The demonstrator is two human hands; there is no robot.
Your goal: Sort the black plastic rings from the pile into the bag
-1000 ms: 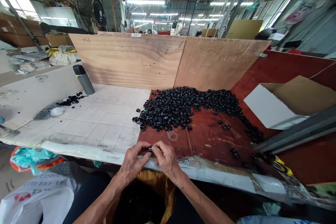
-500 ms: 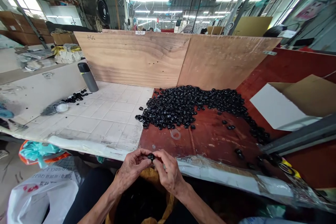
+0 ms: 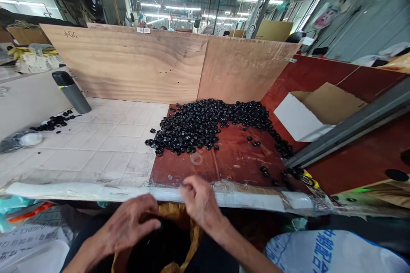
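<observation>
My left hand [image 3: 128, 226] hangs below the table edge over the mouth of a yellow-brown bag [image 3: 179, 222] in my lap, which is dark inside. Its fingers curl downward and hide anything they hold. My right hand [image 3: 200, 202] rests at the taped front edge of the table [image 3: 96, 192], fingertips bunched together; nothing shows between them. A big pile of small black rings [image 3: 208, 126] lies on the red board beyond both hands. A single clear ring [image 3: 196, 158] sits just in front of the pile.
Plywood walls [image 3: 128, 59] close the back. A grey bottle [image 3: 71, 91] and a small heap of black parts [image 3: 53, 121] stand at the left. An open cardboard box [image 3: 314, 108] and a metal bar [image 3: 346, 130] are at the right. A white printed sack [image 3: 336, 251] lies at lower right.
The hands have parted. My left hand has dropped from the table edge to the bag in my lap. The black ring pinched between both hands is out of sight. My view has shifted right.
</observation>
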